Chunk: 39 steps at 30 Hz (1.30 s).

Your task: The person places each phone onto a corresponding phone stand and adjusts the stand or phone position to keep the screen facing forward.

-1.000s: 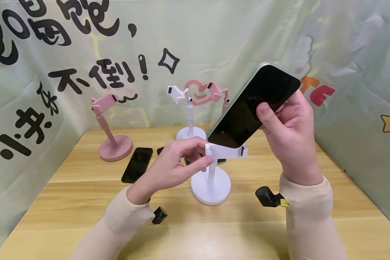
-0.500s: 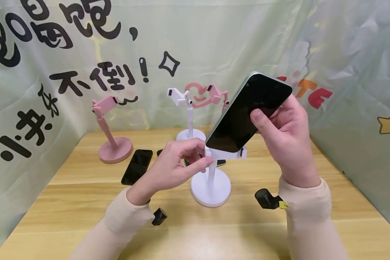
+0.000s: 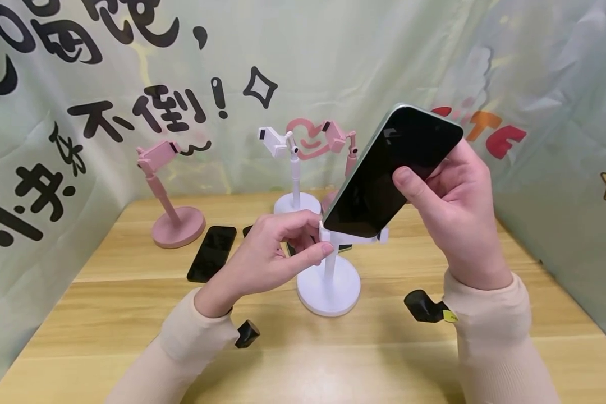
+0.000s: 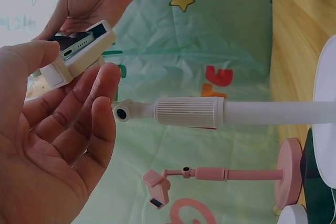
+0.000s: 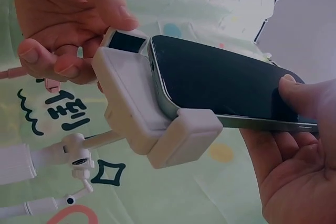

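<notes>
Head view: at left, your left hand [image 3: 275, 258] pinches the left end of the clamp [image 3: 357, 240] on the near white stand [image 3: 329, 289]; letting that slip could let it swing. The tilted phone [image 3: 379, 179] has its lower end at the clamp, so a hard push could tip the stand. Your right hand [image 3: 459, 216] grips the phone; a loosened hold could drop it.

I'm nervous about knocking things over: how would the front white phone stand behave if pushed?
The front white phone stand probably slides rather than tips if pushed low, since its round base is broad and flat. Pushed high, it might topple more easily, as its post is slim. Its clamp could swivel, given its joint.
</notes>
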{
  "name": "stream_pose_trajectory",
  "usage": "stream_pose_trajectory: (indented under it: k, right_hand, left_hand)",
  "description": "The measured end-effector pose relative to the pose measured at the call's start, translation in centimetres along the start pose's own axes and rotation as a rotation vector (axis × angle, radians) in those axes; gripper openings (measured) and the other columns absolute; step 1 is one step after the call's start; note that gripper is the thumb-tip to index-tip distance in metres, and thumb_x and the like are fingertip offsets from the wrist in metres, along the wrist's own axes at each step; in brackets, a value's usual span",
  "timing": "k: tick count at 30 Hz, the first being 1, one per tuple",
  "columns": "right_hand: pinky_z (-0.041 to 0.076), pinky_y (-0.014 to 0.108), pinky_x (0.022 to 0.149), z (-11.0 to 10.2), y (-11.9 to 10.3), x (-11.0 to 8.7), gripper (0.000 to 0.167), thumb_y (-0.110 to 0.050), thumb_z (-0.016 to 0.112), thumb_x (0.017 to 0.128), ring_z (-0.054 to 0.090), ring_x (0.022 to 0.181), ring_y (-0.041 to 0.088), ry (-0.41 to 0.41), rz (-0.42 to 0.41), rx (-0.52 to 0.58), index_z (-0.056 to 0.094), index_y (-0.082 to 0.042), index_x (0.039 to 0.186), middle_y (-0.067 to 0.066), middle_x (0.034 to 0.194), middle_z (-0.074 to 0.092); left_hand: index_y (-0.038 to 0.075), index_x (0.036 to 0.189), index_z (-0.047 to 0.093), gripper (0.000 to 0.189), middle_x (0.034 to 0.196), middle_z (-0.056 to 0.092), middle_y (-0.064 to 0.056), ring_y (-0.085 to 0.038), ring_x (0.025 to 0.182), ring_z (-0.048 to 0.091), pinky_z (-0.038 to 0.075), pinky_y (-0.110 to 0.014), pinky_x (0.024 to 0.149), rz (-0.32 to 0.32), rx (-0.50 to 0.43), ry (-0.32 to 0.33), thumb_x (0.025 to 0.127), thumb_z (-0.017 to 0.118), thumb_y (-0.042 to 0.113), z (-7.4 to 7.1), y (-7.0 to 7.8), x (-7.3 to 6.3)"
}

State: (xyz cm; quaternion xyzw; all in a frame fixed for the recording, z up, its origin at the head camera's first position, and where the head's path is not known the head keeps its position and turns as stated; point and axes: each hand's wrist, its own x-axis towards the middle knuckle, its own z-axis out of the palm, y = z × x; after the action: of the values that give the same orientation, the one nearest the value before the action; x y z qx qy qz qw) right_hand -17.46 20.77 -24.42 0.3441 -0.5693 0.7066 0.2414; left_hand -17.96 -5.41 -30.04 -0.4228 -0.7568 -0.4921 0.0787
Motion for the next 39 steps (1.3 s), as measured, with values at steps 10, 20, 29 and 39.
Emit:
stream_pose_trajectory:
  k: [10,20,29,39]
  right_hand:
    - [0.063,0.023,0.082,-0.5,-0.1,0.0,0.041,0.007,0.074,0.096,0.075,0.088,0.016,-0.025,0.007,-0.037,0.065,0.001,0.135,0.009,0.111,0.08]
    - [0.064,0.023,0.079,-0.8,0.0,0.3,0.039,0.009,0.075,0.094,0.073,0.083,0.017,-0.065,0.007,-0.068,0.066,0.001,0.131,0.007,0.102,0.077]
    - [0.065,0.025,0.08,-0.8,0.8,0.4,0.041,0.005,0.071,0.098,0.074,0.087,0.019,-0.099,-0.024,-0.032,0.058,0.002,0.137,0.011,0.11,0.075]
    - [0.065,0.026,0.08,-1.0,1.2,0.6,0.045,0.005,0.073,0.097,0.074,0.084,0.019,-0.096,-0.059,-0.024,0.058,0.004,0.14,0.011,0.109,0.076]
  left_hand:
    - [0.009,0.106,0.071,0.014,0.078,0.073,0.002,-0.008,0.062,0.067,0.057,-0.027,0.061,-0.012,-0.036,0.028,0.095,0.08,0.008,0.5,0.1,0.3]
    - [0.006,0.104,0.067,0.017,0.079,0.079,-0.006,-0.012,0.065,0.076,0.063,-0.032,0.062,-0.02,-0.1,0.094,0.094,0.081,0.004,1.3,0.4,0.4]
    - [0.002,0.103,0.067,0.018,0.08,0.08,-0.009,-0.013,0.069,0.078,0.064,-0.032,0.065,-0.038,-0.169,0.116,0.092,0.081,-0.002,1.5,0.6,0.4]
    - [-0.002,0.107,0.069,0.021,0.084,0.081,-0.015,-0.021,0.074,0.082,0.067,-0.035,0.071,-0.124,-0.259,0.135,0.09,0.081,-0.005,1.6,1.2,0.4]
